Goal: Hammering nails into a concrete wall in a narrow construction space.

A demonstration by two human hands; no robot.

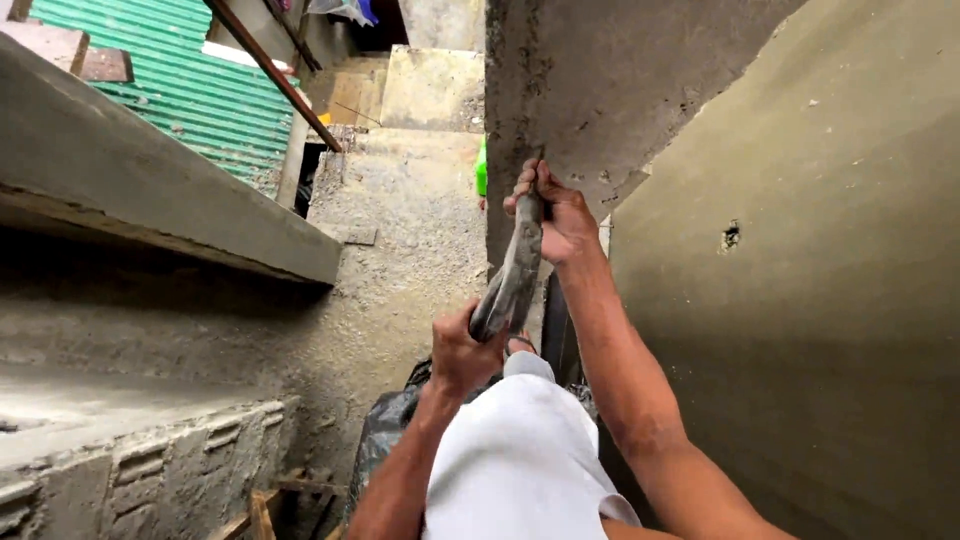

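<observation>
I look down past my white shirt at both hands on a long, cement-caked tool, a float or trowel by its shape. My right hand grips its upper end and presses it against the corner edge of a rough grey plastered column. My left hand is closed around the lower end. The tool runs nearly upright along the column's left edge. Its working face is hidden against the plaster.
A smooth wet plastered wall fills the right side. On the left are a concrete ledge and a block wall. A gravelly concrete floor, green corrugated sheeting and a dark plastic bag lie below.
</observation>
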